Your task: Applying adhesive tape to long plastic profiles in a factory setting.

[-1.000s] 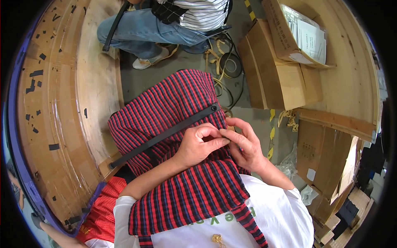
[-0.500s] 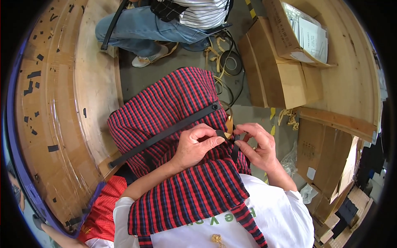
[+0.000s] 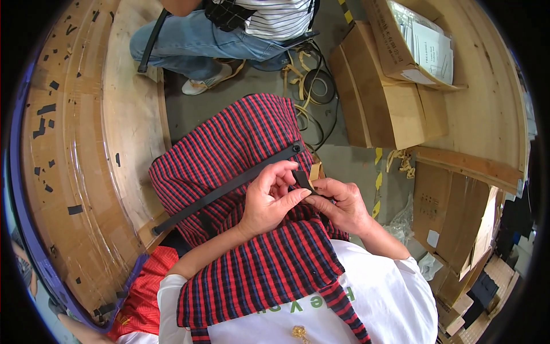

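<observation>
Over my lap, my left hand (image 3: 266, 200) pinches a small black strip (image 3: 301, 179) between thumb and fingers. Close against it, my right hand (image 3: 345, 207) has thumb and forefinger closed on the same strip's lower end. Beside the strip shows a tan, paper-like piece (image 3: 314, 171); whether it is joined to the strip I cannot tell. A long flat black bar (image 3: 229, 187) with a round hole near its far end lies slantwise across the red, black and blue striped apron (image 3: 229, 135), partly behind my left hand.
On the left stands a cardboard-covered worktable (image 3: 69, 155) dotted with black scraps. Ahead sits another person (image 3: 200, 40) in jeans. Cartons (image 3: 372, 97) and an open box of papers (image 3: 427, 49) are at right. Black tape coils (image 3: 318, 86) and tan strips lie on the floor.
My right hand has moved left and closed in on the black strip, next to my left fingertips. The strip now stands more upright. The other person's arm has come further into view.
</observation>
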The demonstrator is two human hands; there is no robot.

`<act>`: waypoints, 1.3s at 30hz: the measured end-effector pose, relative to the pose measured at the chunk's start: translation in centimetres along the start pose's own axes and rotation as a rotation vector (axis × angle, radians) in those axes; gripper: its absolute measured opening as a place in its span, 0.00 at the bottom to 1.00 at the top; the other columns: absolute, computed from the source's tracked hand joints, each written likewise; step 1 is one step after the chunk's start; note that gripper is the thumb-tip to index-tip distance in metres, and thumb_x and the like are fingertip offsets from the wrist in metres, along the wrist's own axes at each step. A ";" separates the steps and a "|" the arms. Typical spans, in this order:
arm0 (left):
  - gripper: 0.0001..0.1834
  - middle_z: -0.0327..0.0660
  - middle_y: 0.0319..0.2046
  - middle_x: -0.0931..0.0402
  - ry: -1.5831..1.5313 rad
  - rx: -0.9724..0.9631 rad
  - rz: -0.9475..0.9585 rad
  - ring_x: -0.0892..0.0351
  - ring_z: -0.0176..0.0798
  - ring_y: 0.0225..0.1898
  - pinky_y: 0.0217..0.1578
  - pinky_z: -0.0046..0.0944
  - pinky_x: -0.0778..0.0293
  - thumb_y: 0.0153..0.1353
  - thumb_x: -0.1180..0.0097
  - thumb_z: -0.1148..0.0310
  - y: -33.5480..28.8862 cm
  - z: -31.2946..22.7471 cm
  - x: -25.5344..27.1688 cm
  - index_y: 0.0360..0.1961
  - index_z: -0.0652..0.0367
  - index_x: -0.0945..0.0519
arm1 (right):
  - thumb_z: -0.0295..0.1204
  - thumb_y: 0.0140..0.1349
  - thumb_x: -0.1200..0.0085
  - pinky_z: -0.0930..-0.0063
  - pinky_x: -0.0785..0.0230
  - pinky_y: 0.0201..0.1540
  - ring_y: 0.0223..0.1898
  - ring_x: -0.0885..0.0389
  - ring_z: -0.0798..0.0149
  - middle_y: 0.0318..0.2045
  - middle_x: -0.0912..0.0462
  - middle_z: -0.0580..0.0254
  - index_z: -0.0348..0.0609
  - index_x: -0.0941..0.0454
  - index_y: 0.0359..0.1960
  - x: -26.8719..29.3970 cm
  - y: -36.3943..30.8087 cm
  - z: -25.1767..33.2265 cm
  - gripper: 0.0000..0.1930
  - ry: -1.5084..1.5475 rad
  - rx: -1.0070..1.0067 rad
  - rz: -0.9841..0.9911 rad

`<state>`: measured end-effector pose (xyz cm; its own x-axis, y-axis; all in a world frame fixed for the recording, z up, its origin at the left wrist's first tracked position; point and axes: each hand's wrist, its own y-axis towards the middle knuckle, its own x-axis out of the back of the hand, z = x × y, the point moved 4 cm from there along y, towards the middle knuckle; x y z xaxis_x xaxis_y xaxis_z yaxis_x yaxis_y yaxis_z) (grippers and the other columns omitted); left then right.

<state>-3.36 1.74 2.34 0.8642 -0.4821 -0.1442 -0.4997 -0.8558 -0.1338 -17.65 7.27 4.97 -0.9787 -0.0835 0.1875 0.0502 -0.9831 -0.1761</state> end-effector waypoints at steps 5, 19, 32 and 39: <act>0.10 0.33 0.29 0.30 0.189 -0.261 0.057 0.35 0.22 0.21 0.21 0.23 0.36 0.48 0.37 0.72 0.1 -0.9 -0.1 0.33 0.59 0.21 | 0.22 0.54 0.45 0.80 0.32 0.28 0.26 0.25 0.76 0.24 0.20 0.60 0.35 0.25 0.39 0.4 -0.3 -0.6 0.10 -0.034 -0.132 0.036; 0.26 0.40 0.32 0.28 0.416 -0.025 -0.144 0.29 0.31 0.24 0.26 0.30 0.29 0.47 0.37 0.70 1.1 -1.3 1.2 0.49 0.59 0.29 | 0.29 0.61 0.52 0.83 0.30 0.27 0.24 0.25 0.77 0.21 0.23 0.65 0.33 0.26 0.33 0.7 -0.6 -3.3 0.09 0.263 -0.336 0.044; 0.12 0.40 0.31 0.26 0.882 -0.472 -0.077 0.25 0.39 0.33 0.34 0.35 0.28 0.43 0.37 0.73 4.5 1.5 0.7 0.31 0.62 0.21 | 0.31 0.61 0.52 0.86 0.33 0.20 0.20 0.25 0.74 0.21 0.22 0.62 0.36 0.27 0.31 -0.1 -0.4 -8.5 0.09 0.657 -0.543 -0.216; 0.09 0.38 0.29 0.25 0.861 -0.488 -0.084 0.26 0.37 0.30 0.31 0.34 0.28 0.43 0.38 0.75 5.0 1.5 0.5 0.29 0.62 0.20 | 0.32 0.61 0.51 0.86 0.34 0.19 0.19 0.26 0.75 0.21 0.22 0.63 0.37 0.27 0.31 0.0 -0.2 -8.8 0.10 0.626 -0.554 -0.210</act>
<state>-5.54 -2.49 0.10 0.7404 -0.2231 0.6341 -0.5230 -0.7838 0.3349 -19.41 8.88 -3.46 -0.8948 0.3562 -0.2693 -0.0889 -0.7331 -0.6743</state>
